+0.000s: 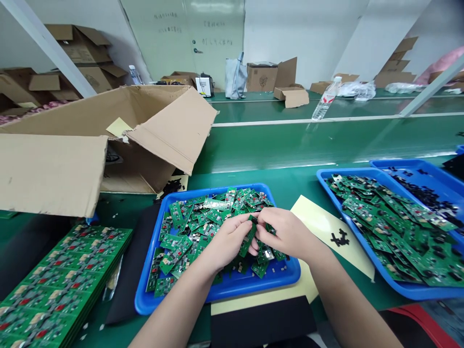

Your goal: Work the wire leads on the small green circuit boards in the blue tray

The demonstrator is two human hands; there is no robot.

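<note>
My left hand (pixel 226 241) is closed around one small green circuit board (pixel 247 240), held tilted above the blue tray. At the board's upper end, my right hand (pixel 284 231) pinches with thumb and forefinger. A small black piece (pixel 253 220) shows at those fingertips, partly hidden by them. Beneath both hands, the blue tray (pixel 142 290) is heaped with loose circuit boards (pixel 176 249). To the right of my right hand, several small black pieces (pixel 340 237) lie on a yellow sheet (pixel 308 211).
Stacked board panels (pixel 68 285) stand at left, beside black sheet material (pixel 132 270). An open cardboard box (pixel 174 130) rises behind them. On the right are a second blue tray (pixel 339 205) of boards and another blue tray (pixel 445 181) with black pieces. A water bottle (pixel 326 99) stands farther back.
</note>
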